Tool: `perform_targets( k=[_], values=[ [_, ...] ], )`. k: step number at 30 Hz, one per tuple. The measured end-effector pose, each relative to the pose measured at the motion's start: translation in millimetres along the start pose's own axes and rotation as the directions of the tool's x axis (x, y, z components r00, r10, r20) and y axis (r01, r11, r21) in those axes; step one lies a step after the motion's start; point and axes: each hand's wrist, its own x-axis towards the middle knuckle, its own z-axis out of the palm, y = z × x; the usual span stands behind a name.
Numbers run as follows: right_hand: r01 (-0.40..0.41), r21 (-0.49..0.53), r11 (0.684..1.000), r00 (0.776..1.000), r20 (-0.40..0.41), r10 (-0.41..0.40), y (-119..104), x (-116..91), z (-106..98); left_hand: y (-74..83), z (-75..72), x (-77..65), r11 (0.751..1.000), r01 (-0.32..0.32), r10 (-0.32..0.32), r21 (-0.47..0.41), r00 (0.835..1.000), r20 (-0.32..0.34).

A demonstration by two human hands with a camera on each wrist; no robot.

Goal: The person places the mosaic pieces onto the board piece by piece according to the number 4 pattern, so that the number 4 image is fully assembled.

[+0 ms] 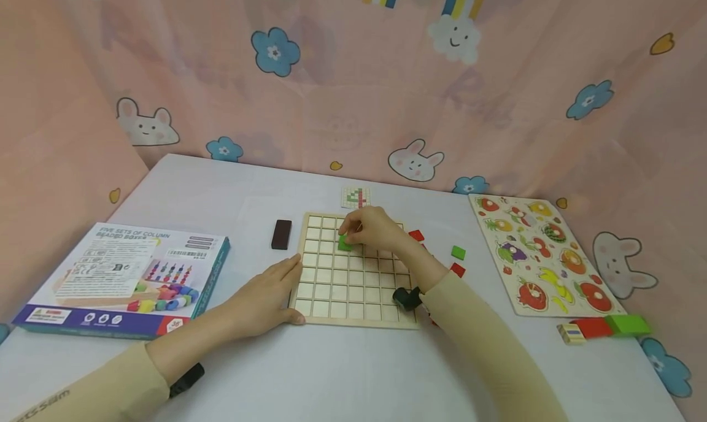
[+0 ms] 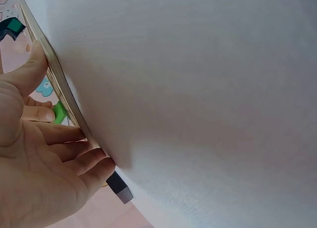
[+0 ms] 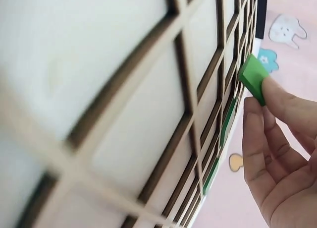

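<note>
A wooden grid board (image 1: 353,324) lies on the white table, its squares divided by thin raised strips. Over its upper part my right hand (image 1: 381,229) pinches a green square tile (image 3: 253,78) between thumb and fingers, the tile tilted above the grid. Beyond it, two green tiles (image 3: 228,123) sit in squares along the board in the right wrist view. My left hand (image 1: 262,302) rests along the board's left side, its fairly straight fingers and thumb touching the edge, as the left wrist view shows too. Behind the board lies a small card (image 1: 356,197) with a green and red grid pattern.
Right of the board lie loose red tiles (image 1: 457,269) and a green tile (image 1: 458,252). A dark block (image 1: 281,234) stands left of it. Farther left is a flat beaded-toy box (image 1: 182,238); at right, a fruit puzzle board (image 1: 519,226) and coloured blocks (image 1: 628,325).
</note>
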Motion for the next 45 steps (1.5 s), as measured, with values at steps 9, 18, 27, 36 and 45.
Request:
perform_targets(
  k=[9, 18, 27, 36, 45],
  values=[
    [-0.02, -0.041, 0.999, 0.999, 0.031, 0.021, -6, 4, 6, 1.0, -1.6, -0.5, 1.0, -0.003, 0.003, -0.007, 1.0, -0.002],
    [-0.011, -0.114, 0.993, 1.0, 0.026, 0.015, -4, 4, 7, -0.3, 0.0, 0.0, 1.0, 0.001, -0.001, -0.006, 1.0, -0.006],
    [-0.085, -0.136, 0.987, 0.996, -0.008, 0.085, 30, -32, -45, 0.2, 0.6, 0.8, 1.0, 0.0, 0.0, 0.004, 1.0, -0.007],
    [-0.234, -0.164, 0.958, 0.97, 0.025, 0.242, 99, -75, -101, -0.9, 1.1, 0.6, 1.0, 0.002, -0.002, 0.002, 1.0, -0.005],
    [-0.381, -0.14, 0.914, 0.877, 0.257, 0.405, 124, -102, -123, -0.6, 0.5, 0.0, 1.0, 0.0, 0.0, 0.006, 1.0, -0.006]
  ],
)
